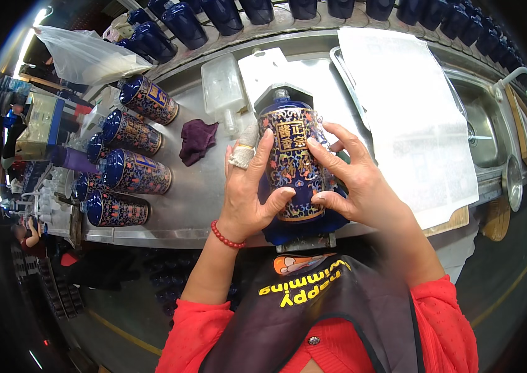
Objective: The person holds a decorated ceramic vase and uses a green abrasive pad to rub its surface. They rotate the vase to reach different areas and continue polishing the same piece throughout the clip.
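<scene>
A dark-blue patterned bottle (293,163) is gripped upright at the metal bench's (201,205) near edge by left hand (248,199) and right hand (357,180) — apparently label smoothing — so steady, even pressure is called for next.

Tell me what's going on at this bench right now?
A person holds a dark blue patterned bottle with both hands over a steel table: left hand on its left side, index finger bandaged, right hand on its right. Similar decorated bottles lie on their sides to the left beside a purple cloth. A white sheet lies at right.
</scene>
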The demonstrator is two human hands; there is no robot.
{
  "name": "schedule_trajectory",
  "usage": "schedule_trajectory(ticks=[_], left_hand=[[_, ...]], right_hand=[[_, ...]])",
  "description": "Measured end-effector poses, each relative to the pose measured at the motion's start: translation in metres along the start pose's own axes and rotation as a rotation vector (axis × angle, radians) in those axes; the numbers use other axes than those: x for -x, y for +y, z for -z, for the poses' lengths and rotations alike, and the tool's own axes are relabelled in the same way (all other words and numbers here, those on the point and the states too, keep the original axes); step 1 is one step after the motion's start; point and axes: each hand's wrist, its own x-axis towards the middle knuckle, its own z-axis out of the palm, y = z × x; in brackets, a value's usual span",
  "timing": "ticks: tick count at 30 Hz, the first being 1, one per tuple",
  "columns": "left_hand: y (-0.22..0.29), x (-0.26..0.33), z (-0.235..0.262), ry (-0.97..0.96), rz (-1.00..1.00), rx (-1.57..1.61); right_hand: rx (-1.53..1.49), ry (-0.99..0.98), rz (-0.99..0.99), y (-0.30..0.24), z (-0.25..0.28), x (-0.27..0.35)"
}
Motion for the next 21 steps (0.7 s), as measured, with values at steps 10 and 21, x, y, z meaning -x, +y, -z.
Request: schedule_trajectory(ticks=[10, 21], left_hand=[[0.0033, -0.0007, 0.0027, -0.023, 0.013, -0.017], [0.0030, -0.0036, 0.0034, -0.019, -0.013, -0.048]], right_hand=[[-0.078, -0.065, -0.037, 0.0031, 0.0051, -0.0070], [-0.094, -0.135, -0.074, 0.0056, 0.0072, -0.0077]])
